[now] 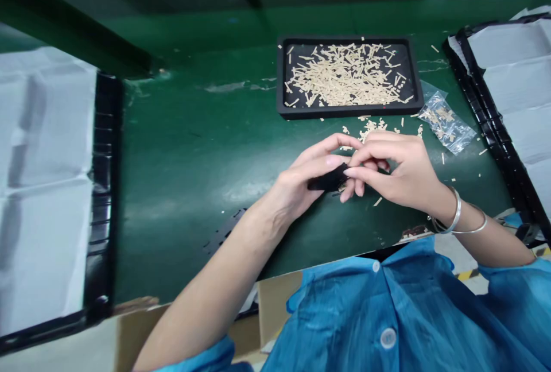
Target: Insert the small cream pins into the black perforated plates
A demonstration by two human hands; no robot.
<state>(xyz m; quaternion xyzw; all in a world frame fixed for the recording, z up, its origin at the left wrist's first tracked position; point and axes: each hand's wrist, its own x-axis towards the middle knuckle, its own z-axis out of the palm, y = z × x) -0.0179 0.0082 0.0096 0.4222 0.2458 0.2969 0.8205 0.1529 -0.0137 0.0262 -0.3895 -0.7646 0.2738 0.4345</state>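
Holding the black part point(326, 181) over the green table point(181, 148), the left hand point(307, 172) meets the right hand point(396, 168), whose fingertips point(350, 172) touch the part's right end; whether they grip it is unclear.

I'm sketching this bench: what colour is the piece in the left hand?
Black; the piece shows best in the head view.

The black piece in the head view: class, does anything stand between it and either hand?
Nothing visible does. The left hand holds the black piece, and the right hand has its thumb at the piece's right end, though its exact grip is hidden. The black tray lies beyond both hands.
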